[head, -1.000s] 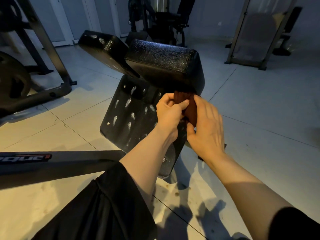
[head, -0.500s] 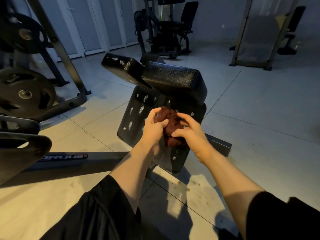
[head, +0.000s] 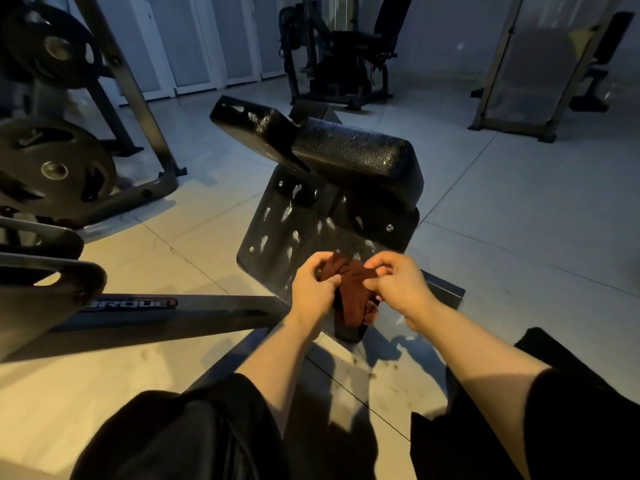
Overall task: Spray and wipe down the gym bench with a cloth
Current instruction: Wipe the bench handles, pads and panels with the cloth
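Observation:
A crumpled dark red cloth (head: 353, 294) hangs between my two hands in front of the bench's black sloping base plate (head: 277, 237), which carries several pale streaks. My left hand (head: 313, 289) grips the cloth's left side with curled fingers and thumb. My right hand (head: 394, 284) pinches its right side. Above the plate sit two black padded cushions, one near (head: 360, 157) and one farther left (head: 249, 124), both with a wet sheen. No spray bottle is in view.
A black frame bar (head: 156, 313) with a logo runs across the floor at left. Weight plates (head: 52, 171) on a rack stand at far left. Another machine (head: 339, 46) and a leaning frame (head: 540, 64) are at the back. Tiled floor lies to the right.
Both hands have come down and back from under the near cushion with the cloth, which now hangs bunched between them. The view has pulled back from the bench.

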Available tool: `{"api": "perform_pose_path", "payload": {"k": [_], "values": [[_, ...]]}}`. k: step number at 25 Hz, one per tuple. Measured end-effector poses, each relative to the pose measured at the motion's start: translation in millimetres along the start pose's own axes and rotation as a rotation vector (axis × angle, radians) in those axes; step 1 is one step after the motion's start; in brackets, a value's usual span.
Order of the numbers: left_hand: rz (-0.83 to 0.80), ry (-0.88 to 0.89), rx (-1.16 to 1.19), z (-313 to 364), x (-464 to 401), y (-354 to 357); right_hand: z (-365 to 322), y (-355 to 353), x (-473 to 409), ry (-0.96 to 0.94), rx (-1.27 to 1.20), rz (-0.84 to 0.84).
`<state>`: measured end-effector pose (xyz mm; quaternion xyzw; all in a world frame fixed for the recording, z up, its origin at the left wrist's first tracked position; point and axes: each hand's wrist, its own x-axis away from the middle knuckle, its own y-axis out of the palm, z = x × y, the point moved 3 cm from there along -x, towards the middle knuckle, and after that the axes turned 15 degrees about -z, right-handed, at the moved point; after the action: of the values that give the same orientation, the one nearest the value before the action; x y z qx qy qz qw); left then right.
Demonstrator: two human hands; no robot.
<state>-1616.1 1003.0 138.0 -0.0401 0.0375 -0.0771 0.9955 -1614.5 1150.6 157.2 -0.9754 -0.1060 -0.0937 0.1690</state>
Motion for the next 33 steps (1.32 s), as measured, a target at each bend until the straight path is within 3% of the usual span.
{"api": "perform_pose_path", "payload": {"k": [3, 6, 8, 11, 13, 18, 21, 26, 30, 33], "values": [[0.072, -0.091, 0.027, -46, -2, 23, 32, -9, -10, 0.079, -0.073, 0.021], [0.128, -0.099, 0.211, -67, -6, 38, 45, 0, -20, 0.023, -0.118, -0.116], [0.127, -0.070, 0.339, -68, -16, 41, 48, 6, -28, -0.038, -0.032, -0.214], [0.080, -0.052, 0.430, -62, -30, 41, 48, 3, -44, -0.093, 0.095, -0.180], [0.078, -0.072, 0.353, -63, -37, 41, 44, -5, -54, -0.082, 0.189, -0.147], [0.241, -0.225, 0.220, -88, -47, 34, 44, -29, -74, -0.134, 0.695, -0.109], [0.265, -0.246, 0.082, -95, -57, 45, 44, -35, -87, -0.170, 0.721, -0.111], [0.322, -0.264, -0.043, -100, -74, 67, 32, -41, -107, -0.328, 0.780, 0.105], [0.331, -0.276, -0.164, -110, -72, 66, 55, -29, -125, -0.306, 1.359, -0.054], [0.337, -0.308, -0.288, -117, -69, 67, 67, -16, -135, -0.446, 1.637, -0.217]]}}
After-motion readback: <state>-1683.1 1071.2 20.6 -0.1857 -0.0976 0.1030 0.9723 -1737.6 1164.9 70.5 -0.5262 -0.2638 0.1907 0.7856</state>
